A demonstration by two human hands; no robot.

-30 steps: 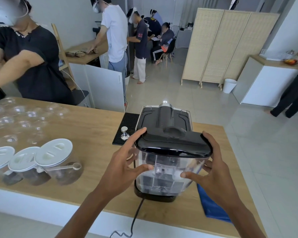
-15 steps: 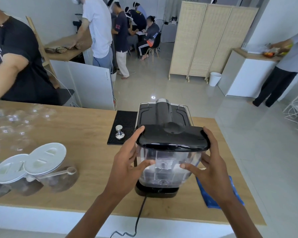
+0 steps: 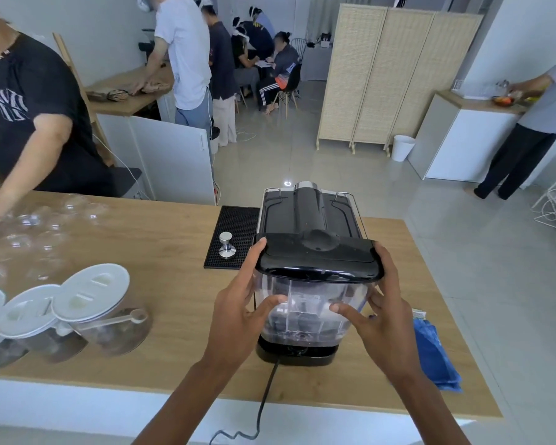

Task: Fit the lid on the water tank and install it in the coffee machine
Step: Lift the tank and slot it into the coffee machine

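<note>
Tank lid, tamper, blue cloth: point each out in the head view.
tank lid (image 3: 318, 260): head view, middle of its black top.
tamper (image 3: 227, 245): head view, its metal body, on the black mat.
blue cloth (image 3: 435, 354): head view, middle of the cloth.

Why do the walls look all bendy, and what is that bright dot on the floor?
Head view: the wide-angle lens bows the folding screen and the countertop edges; the dot is a ceiling light's glare on the glossy floor; the clear water tank also glints between both hands.
</note>
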